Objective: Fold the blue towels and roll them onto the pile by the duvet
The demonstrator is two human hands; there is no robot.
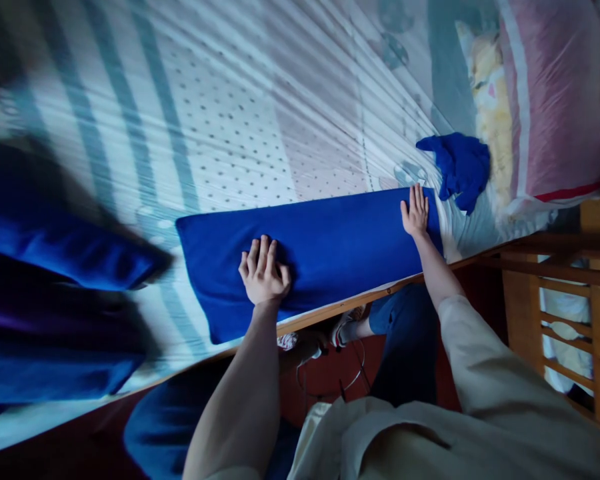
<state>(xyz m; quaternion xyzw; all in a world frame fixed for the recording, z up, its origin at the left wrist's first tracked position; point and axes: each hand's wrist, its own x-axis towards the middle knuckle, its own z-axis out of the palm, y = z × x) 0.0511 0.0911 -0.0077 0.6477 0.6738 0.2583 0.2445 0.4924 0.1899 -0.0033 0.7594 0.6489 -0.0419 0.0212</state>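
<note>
Beige shirt (500, 427), hands (265, 275) (417, 212) opened flat, gripping nothing, on long, faintly creased blue cloth (340, 243)

Loose beige shirt (455, 440) on this person, kinda rumpled, with a curved fold or maybe a pocket edge on the front, can't tell which from where I'm standing. The right sleeve (485, 360) is roomy and stops around the elbow, so the forearm (439, 273) is bare; I only catch a sliver of the left sleeve (233, 474). Blue trousers (405, 333), sorta denim-looking, ending above a strip of bare shin (363, 329). Then a greyish sock (350, 332) and a light shoe (337, 333) with dark and red bits.
</note>
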